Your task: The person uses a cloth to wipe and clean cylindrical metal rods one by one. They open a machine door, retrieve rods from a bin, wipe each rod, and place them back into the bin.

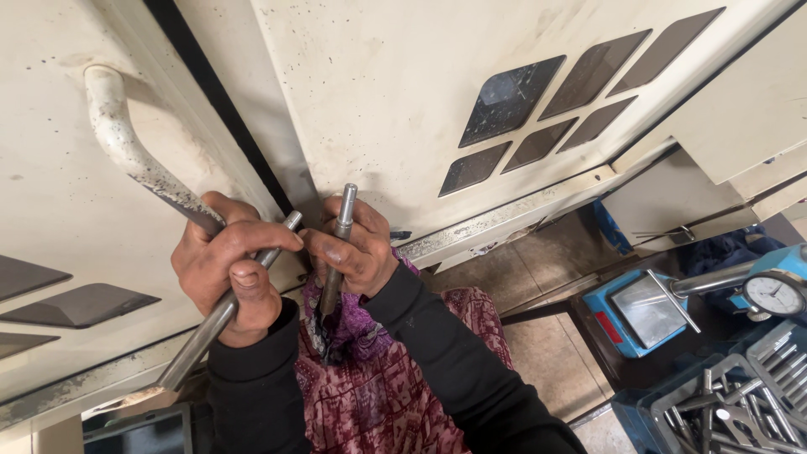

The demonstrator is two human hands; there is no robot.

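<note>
Sleeves: black, rising from the bottom edge over a maroon patterned cloth point(403, 387).
Left hand point(225, 267): fingers curled tight round a long steel rod point(220, 313), by the cream door handle point(126, 143).
Right hand point(353, 250): fingers pinching a shorter metal rod point(339, 244), upright against the cream machine door point(395, 101).
Lower right: blue tray of metal parts point(740, 403), dial gauge point(775, 294).

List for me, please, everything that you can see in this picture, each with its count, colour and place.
machine doors: two, cream, ahead
door handle: one, cream, left door
steel rods: two, grey, one in each hand
patterned cloth: one, purple and maroon, below the hands
dial gauge: one, white face, far right
blue stand: one, right, on the floor
crate of metal parts: one, blue, bottom right
left hand: one, gripping a rod
right hand: one, gripping a rod
</note>
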